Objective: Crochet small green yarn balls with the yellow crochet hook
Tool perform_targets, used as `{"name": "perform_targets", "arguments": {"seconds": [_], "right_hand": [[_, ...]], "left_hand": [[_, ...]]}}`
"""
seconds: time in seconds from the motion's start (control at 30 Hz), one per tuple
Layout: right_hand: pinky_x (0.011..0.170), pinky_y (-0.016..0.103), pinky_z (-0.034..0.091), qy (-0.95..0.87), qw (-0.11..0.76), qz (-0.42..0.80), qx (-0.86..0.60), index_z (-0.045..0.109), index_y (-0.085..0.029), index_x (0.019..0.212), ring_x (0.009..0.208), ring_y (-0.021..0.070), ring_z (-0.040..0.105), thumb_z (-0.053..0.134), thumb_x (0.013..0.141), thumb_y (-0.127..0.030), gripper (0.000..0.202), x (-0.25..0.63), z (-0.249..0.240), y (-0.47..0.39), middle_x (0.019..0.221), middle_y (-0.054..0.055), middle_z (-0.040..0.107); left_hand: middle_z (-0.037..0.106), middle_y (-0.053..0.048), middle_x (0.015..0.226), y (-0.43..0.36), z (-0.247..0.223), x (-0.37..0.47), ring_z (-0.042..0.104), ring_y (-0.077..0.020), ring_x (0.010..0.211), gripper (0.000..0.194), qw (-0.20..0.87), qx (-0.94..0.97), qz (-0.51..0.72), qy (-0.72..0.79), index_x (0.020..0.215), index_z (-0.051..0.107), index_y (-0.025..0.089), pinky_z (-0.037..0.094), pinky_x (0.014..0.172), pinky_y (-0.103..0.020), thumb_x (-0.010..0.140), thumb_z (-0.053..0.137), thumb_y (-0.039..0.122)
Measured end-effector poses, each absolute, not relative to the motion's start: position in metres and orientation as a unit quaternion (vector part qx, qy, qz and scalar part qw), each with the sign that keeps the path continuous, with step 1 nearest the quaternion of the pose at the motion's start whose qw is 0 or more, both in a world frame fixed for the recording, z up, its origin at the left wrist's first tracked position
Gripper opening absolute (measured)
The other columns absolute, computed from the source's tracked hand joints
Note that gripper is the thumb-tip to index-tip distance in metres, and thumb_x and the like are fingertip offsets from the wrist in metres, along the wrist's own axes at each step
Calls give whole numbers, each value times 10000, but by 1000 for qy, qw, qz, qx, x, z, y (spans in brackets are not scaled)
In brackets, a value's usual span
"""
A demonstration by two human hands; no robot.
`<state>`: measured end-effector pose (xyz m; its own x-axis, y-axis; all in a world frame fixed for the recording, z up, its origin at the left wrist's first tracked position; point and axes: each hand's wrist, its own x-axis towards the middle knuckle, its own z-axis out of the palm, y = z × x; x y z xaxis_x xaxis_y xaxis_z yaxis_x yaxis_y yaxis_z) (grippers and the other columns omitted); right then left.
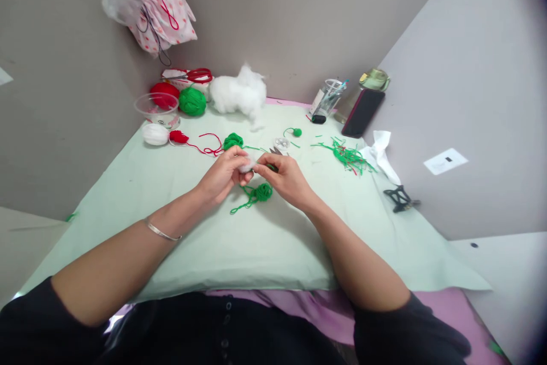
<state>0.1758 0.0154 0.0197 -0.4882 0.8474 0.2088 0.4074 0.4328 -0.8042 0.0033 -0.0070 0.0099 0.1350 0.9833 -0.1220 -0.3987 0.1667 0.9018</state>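
Note:
Between my two hands, above the middle of the table, is a small tuft of white stuffing (247,166). My left hand (228,174) has its fingers closed round the tuft. My right hand (284,176) pinches at the tuft's right side; what lies between those fingertips is too small to make out. Dark scissor blades (276,151) show just behind my right fingers, their handles mostly hidden. A green yarn bundle (261,192) with a looped tail lies below my hands, and a second green yarn bundle (233,141) sits just beyond the left one.
Behind are a white stuffing heap (239,91), a green yarn ball (192,102), red yarn (164,95), red-handled scissors (199,75) and a clear tub (157,117). To the right lie green yarn scraps (348,155), a phone (363,113), a glass jar (328,98) and a black stand (400,199).

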Motion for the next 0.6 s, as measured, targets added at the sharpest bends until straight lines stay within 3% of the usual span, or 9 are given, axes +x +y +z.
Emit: {"name": "perform_targets", "arguments": {"seconds": [0.17, 0.33, 0.47, 0.6], "right_hand": [[596, 293, 258, -737, 337, 425, -404, 571, -203, 642, 598, 115, 342, 613, 867, -422, 316, 172, 22, 17, 584, -47, 488], [629, 288, 286, -701, 346, 451, -431, 550, -201, 610, 623, 111, 377, 640, 798, -403, 291, 173, 18, 21, 600, -53, 486], [637, 285, 302, -697, 342, 456, -435, 548, -202, 610, 626, 111, 375, 659, 796, -434, 317, 179, 19, 25, 607, -55, 478], [638, 287, 309, -715, 310, 478, -405, 615, -195, 723, 636, 120, 385, 611, 852, -467, 300, 182, 27, 21, 660, -39, 530]], "left_hand": [[602, 28, 677, -6, 5, 5, 607, -113, 554, 199, 682, 368, 509, 374, 818, 491, 211, 429, 483, -209, 732, 661, 154], [619, 19, 732, -7, 7, 5, 630, -107, 613, 268, 686, 388, 501, 357, 801, 502, 195, 470, 544, -215, 817, 746, 306], [650, 14, 723, -7, 9, 2, 639, -114, 637, 297, 673, 422, 485, 365, 853, 540, 184, 503, 605, -234, 795, 805, 305], [673, 13, 699, -3, 5, 0, 614, -118, 580, 254, 632, 453, 493, 391, 866, 520, 201, 484, 570, -252, 797, 754, 273]]}}
